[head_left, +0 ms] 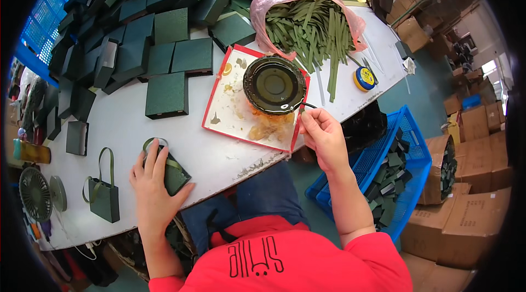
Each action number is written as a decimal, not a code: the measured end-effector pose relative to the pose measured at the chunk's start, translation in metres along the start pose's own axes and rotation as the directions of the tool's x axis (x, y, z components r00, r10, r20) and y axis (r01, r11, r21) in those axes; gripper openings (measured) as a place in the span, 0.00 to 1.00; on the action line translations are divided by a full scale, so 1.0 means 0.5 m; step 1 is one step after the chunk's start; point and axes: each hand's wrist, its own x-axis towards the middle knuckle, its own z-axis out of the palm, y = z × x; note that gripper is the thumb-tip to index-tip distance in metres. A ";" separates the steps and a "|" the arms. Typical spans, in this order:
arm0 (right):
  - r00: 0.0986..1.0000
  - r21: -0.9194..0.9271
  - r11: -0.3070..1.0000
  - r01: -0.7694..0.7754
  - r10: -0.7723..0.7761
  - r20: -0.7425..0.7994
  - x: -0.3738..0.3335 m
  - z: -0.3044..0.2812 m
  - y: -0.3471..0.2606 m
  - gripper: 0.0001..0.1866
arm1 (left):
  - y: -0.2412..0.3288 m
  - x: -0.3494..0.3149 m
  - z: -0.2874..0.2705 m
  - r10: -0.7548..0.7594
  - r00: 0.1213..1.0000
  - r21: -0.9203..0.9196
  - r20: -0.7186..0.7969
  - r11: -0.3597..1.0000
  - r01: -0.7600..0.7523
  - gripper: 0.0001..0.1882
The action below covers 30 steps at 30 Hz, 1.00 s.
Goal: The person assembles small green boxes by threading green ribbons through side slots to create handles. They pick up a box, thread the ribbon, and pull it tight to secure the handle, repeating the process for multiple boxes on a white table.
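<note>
My left hand [153, 182] lies over a small dark green box-shaped bag [178, 177] at the table's near edge. Its fingers reach across the top and the thumb rests along the right side, with a ribbon handle partly under the fingers. A thin black stick [309, 106] is pinched in my right hand [327, 141], by the rim of a round black bowl [247, 84] of dark, glossy liquid. Below the bowl is a stained white board with a red edge [212, 119]. Another green bag [105, 202] with two upright ribbon handles stands left of my left hand.
Many dark green boxes [167, 95] are piled at the far left, partly in a blue crate [41, 26]. Green ribbon strips fill a pink plastic bag [356, 21]. A round yellow-blue tin [364, 79], a small fan [35, 193] and a blue basket [410, 152] of green pieces surround me.
</note>
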 end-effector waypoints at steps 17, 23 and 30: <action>0.999 0.000 0.999 -0.040 0.040 0.013 0.033 0.002 0.010 0.11 | -0.003 0.001 0.018 0.055 0.997 -0.081 -0.057 0.995 -0.060 0.50; 0.996 0.025 0.996 -0.084 0.084 0.019 0.037 -0.003 0.008 0.10 | -0.007 0.002 0.019 0.063 0.996 -0.100 -0.063 0.993 -0.069 0.51; 0.998 0.030 0.998 -0.049 0.050 -0.029 0.021 -0.009 -0.005 0.08 | -0.009 0.004 0.021 0.080 0.993 -0.131 -0.086 0.987 -0.091 0.50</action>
